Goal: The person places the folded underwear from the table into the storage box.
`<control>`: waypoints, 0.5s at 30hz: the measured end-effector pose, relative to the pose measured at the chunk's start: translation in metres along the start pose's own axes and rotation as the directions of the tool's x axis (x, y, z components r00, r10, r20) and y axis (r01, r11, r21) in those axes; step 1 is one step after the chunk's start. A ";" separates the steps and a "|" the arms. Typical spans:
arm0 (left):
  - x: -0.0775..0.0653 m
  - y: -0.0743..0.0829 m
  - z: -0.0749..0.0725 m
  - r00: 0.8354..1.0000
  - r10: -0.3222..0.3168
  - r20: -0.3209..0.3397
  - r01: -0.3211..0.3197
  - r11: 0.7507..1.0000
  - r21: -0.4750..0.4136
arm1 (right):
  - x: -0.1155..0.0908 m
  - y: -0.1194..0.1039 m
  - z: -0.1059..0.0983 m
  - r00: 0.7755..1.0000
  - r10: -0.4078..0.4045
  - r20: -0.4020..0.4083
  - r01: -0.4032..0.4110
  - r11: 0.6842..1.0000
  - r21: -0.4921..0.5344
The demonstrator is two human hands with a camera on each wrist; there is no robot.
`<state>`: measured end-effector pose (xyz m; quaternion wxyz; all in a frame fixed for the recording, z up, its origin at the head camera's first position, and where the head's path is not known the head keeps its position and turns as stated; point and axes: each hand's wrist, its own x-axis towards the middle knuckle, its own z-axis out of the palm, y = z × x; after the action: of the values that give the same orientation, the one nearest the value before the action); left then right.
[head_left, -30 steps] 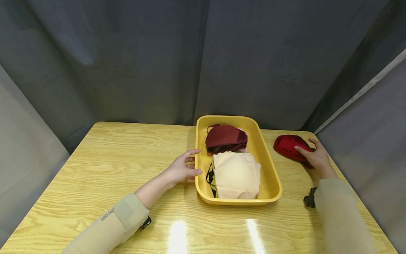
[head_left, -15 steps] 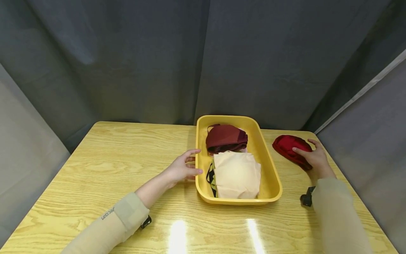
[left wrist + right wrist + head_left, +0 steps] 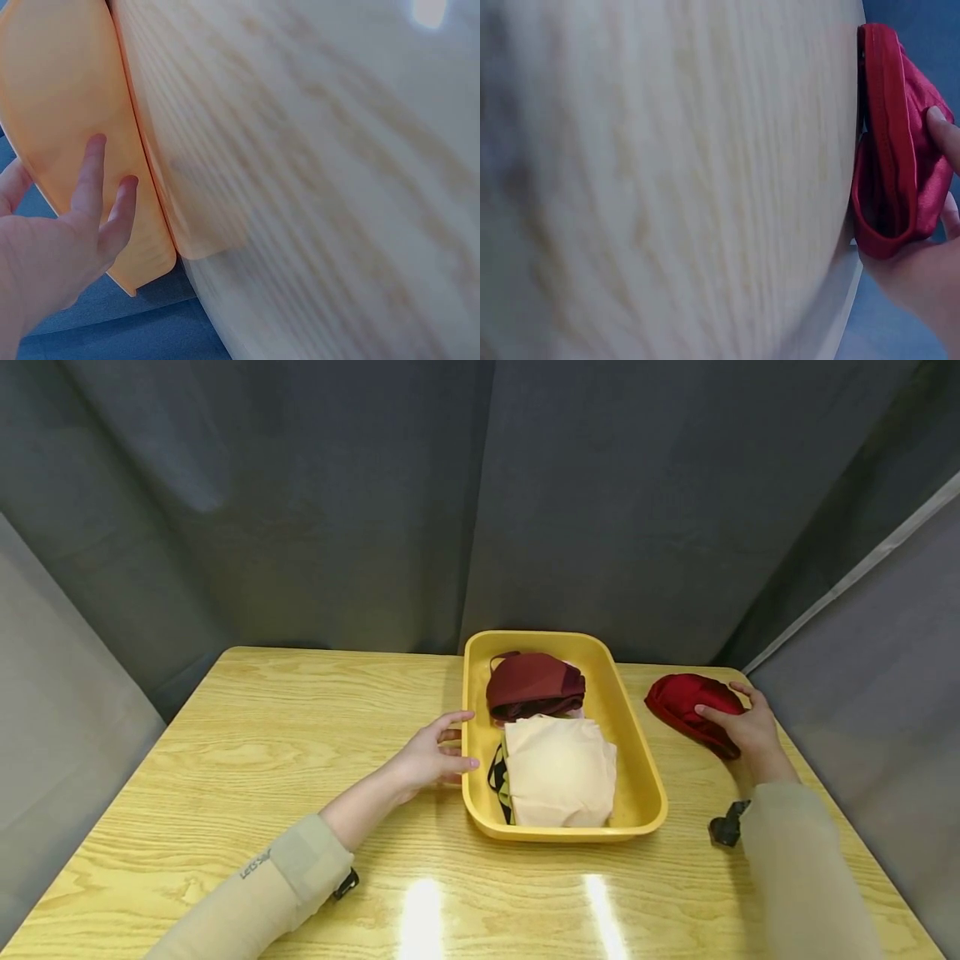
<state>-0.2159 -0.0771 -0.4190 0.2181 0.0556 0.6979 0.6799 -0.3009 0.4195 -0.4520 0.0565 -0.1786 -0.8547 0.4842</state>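
Observation:
A folded satiny red bra (image 3: 692,710) lies at the table's right end. My right hand (image 3: 752,732) holds its right side, with the thumb on top and the fingers around the far edge. In the right wrist view the thumb presses the red bra (image 3: 922,172) from above; the other fingers are partly hidden. My left hand (image 3: 431,756) rests with spread fingers against the left wall of a yellow bin (image 3: 633,768). The left wrist view shows the fingers of my left hand (image 3: 67,232) along the outer wall of that bin (image 3: 67,82).
In the bin sit a folded maroon bra (image 3: 534,685), a folded cream cloth (image 3: 561,772) and a black-and-green strapped piece (image 3: 500,789) partly beneath it. Grey curtains (image 3: 360,510) stand behind and beside the wooden table (image 3: 285,727).
My right hand has shifted slightly and drawn the red bra into a neater, more compact shape near the same spot. The left hand and the bin stay where they were.

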 end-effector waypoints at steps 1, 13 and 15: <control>0.000 0.000 0.000 1.000 0.000 0.001 0.000 1.000 0.000 | -0.001 -0.001 0.000 1.000 0.000 -0.005 0.000 1.000 -0.003; 0.000 0.000 0.000 1.000 -0.003 0.002 0.003 1.000 -0.002 | -0.009 -0.008 0.002 0.994 -0.079 -0.071 0.078 0.997 -0.015; 0.000 0.000 0.000 1.000 -0.004 0.003 0.004 1.000 -0.005 | -0.009 -0.009 0.001 0.994 -0.085 -0.069 0.085 0.996 -0.012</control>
<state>-0.2161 -0.0768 -0.4187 0.2207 0.0546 0.6959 0.6811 -0.2946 0.4113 -0.4445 0.1058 -0.1590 -0.8613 0.4708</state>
